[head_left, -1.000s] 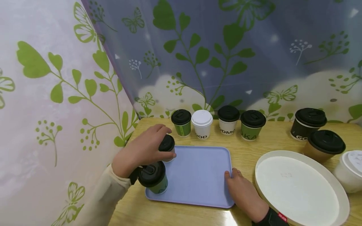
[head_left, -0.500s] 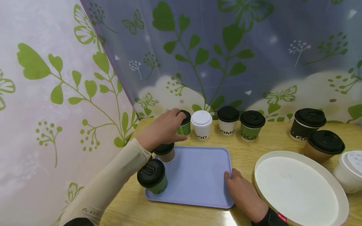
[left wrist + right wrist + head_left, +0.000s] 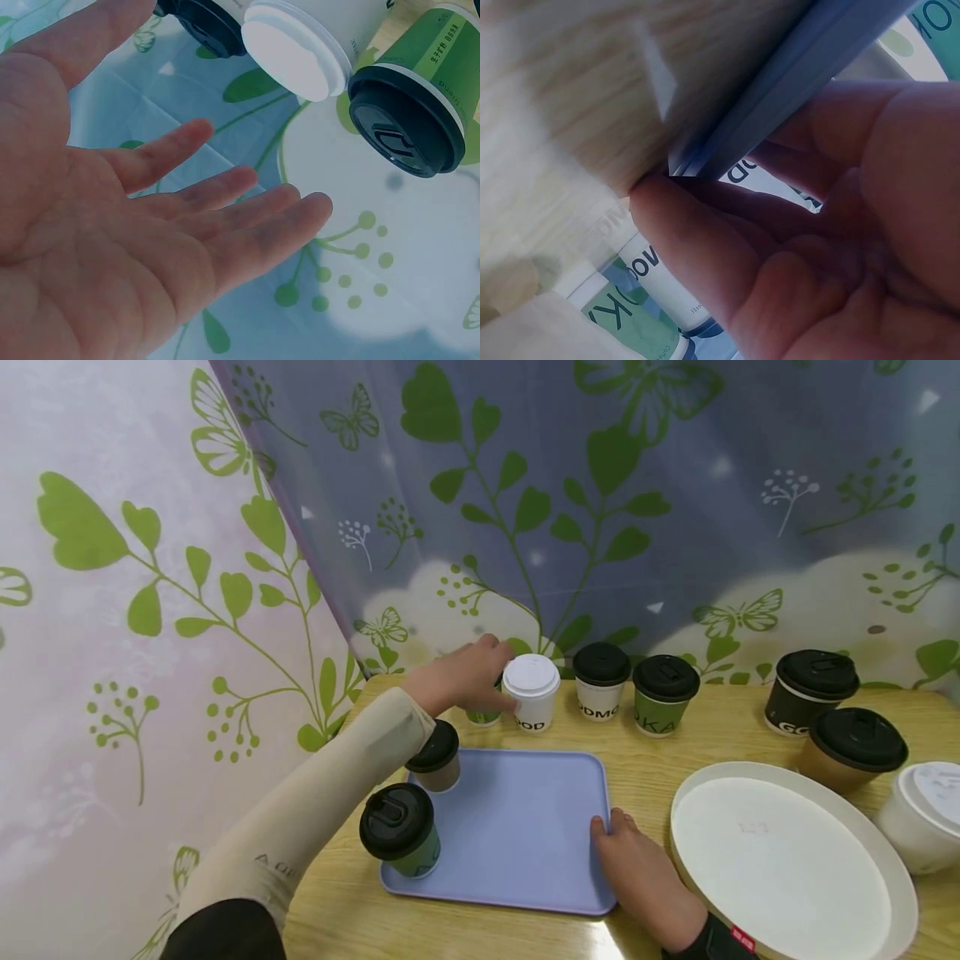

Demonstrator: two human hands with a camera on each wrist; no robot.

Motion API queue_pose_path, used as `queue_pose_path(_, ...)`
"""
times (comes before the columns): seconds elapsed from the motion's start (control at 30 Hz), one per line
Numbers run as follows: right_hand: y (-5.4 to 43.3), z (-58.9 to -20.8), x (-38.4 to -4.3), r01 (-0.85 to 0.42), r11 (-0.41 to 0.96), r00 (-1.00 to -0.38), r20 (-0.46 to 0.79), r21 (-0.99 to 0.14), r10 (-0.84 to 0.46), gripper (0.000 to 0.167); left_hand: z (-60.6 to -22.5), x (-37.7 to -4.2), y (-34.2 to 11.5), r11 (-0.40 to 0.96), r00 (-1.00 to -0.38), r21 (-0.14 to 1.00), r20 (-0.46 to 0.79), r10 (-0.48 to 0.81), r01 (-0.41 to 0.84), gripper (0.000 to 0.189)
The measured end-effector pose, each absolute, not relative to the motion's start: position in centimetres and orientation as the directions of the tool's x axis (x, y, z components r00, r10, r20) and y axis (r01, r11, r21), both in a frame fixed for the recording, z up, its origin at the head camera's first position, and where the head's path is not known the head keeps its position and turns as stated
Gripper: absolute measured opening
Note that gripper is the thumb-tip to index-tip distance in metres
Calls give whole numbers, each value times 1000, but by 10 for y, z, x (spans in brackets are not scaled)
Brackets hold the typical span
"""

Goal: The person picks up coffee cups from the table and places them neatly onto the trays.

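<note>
My left hand (image 3: 467, 678) hovers over the back left of the table, in front of a green cup (image 3: 483, 717) with a black lid. Its thumb is beside the white-lidded cup (image 3: 534, 697) in the head view. In the left wrist view the fingers (image 3: 262, 221) are spread, with a gap to the green cup's black lid (image 3: 401, 124). My right hand (image 3: 637, 868) pinches the right rim of the blue tray (image 3: 525, 835), thumb and fingers on either side. On the tray's left side stand a black-lidded brown cup (image 3: 438, 760) and a black-lidded green cup (image 3: 405, 835).
Two more black-lidded cups, one white (image 3: 600, 685) and one green (image 3: 663, 697), stand along the back. A round white tray (image 3: 682, 810) lies at the right. Beyond it are a black cup (image 3: 810, 693), a brown cup (image 3: 847, 756) and a white cup (image 3: 926, 818).
My left hand has moved from above the brown cup on the tray, back and to the right, to the green cup behind. The right hand keeps its place on the tray rim.
</note>
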State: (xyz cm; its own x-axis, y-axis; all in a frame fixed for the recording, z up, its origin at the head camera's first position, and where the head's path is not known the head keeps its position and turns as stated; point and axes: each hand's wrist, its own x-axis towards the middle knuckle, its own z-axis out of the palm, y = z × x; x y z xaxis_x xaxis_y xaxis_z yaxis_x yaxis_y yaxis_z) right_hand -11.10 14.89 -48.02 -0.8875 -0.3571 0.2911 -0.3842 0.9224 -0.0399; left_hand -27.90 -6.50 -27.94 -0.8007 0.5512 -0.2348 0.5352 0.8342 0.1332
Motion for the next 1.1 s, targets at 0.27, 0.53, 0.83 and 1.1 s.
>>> queue_pose_path(0.27,148,-484,-113,-391,920,-870,331,-11,-365,25,-277,-292,-61,857,-818,83,-262,512,509,77)
queue_pose_path(0.53,147,-484,-113,-383,924,-873,331,-10,-358,26,-279,-307,-62,896,-843,94,-308,441,434,92)
queue_pose_path(0.83,147,-485,-112,-379,925,-878,323,-22,-353,25,-289,-327,-65,959,-874,35,-405,270,280,108)
queue_pose_path(1.1,148,-484,-113,-384,923,-877,318,-16,-359,24,-302,-341,-67,970,-894,-32,-398,209,241,113)
